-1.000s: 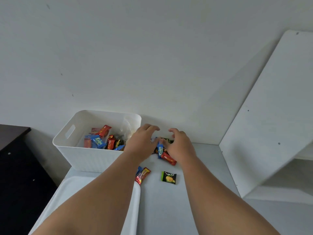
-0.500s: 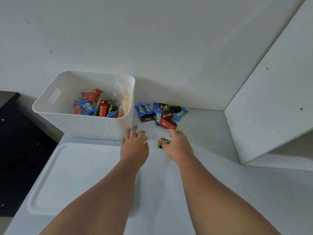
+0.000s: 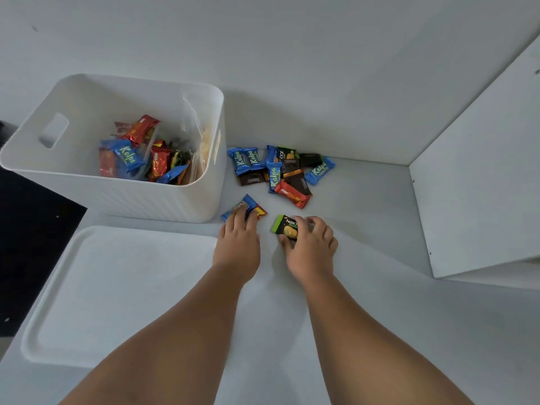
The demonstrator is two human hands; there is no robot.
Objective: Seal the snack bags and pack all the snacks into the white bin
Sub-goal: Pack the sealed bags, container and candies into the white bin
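The white bin (image 3: 163, 200) stands at the back left and holds clear snack bags (image 3: 193, 133) full of red and blue wrapped snacks. A pile of loose snacks (image 3: 280, 173) in blue, black and red wrappers lies on the table to the right of the bin. My left hand (image 3: 238, 244) rests its fingers on a blue snack and a red snack (image 3: 251, 207) beside the bin's front corner. My right hand (image 3: 309, 247) pinches a green and black snack packet (image 3: 285, 226) on the table.
A flat white lid (image 3: 117, 287) lies in front of the bin at the left. A white slanted panel (image 3: 479, 185) rises at the right. A grey wall closes off the back. A dark floor drop shows past the table's left edge (image 3: 35, 229).
Both hands pulled back from the pile by the wall to the snacks nearer me. The right hand closed on the green packet. The view tilted down.
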